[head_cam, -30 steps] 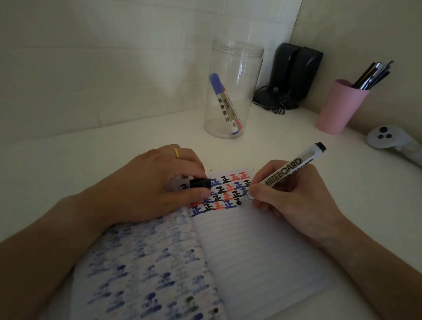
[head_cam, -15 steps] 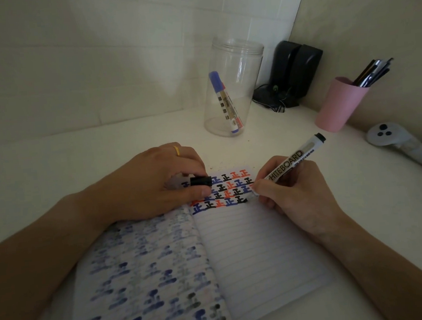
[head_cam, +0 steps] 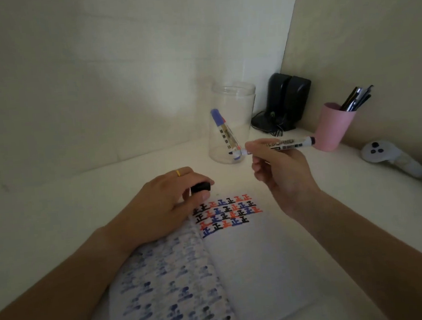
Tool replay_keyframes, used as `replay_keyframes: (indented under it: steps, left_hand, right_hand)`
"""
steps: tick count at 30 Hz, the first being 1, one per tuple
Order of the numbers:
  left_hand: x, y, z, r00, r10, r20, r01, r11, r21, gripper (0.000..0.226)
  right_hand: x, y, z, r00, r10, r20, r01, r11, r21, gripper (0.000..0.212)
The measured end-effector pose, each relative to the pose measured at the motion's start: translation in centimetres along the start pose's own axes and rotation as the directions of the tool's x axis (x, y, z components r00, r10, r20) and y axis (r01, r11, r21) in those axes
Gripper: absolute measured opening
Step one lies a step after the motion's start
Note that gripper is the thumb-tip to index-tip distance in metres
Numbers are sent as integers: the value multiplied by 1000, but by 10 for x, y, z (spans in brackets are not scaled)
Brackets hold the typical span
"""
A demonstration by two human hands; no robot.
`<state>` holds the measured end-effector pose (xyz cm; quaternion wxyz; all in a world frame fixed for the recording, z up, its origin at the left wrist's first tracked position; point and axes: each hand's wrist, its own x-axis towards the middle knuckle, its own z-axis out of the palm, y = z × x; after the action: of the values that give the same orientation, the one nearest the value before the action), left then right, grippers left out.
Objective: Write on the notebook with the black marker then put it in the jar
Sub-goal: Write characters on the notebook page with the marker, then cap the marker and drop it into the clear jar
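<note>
R hand (head_cam: 281,169) grips black marker (head_cam: 285,144) level above notebook (head_cam: 250,257), near jar (head_cam: 232,122); L hand (head_cam: 168,208) pinches cap (head_cam: 200,187).

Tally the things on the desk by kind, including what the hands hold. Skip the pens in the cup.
Markers: 2 (black, blue)
Marker cap: 1
Notebook: 1
Jar: 1
Pink cup: 1
Speakers: 2
Controller: 1
Total: 9
</note>
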<state>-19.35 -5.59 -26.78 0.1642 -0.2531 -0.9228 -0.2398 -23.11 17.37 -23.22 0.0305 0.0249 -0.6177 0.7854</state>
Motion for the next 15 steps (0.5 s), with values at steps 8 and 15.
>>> replay_keyframes:
  steps: [8,15]
  left_hand:
    - [2,-3,6,989,-90,-120,86,995,-42,50]
    - [3,0,3,971,-97,-219,89,995,-46,36]
  right_hand:
    - [4,35,-14,998,24,65,-36,981,190,26]
    - [2,34,-15,998,7,67,-20,982,190,15]
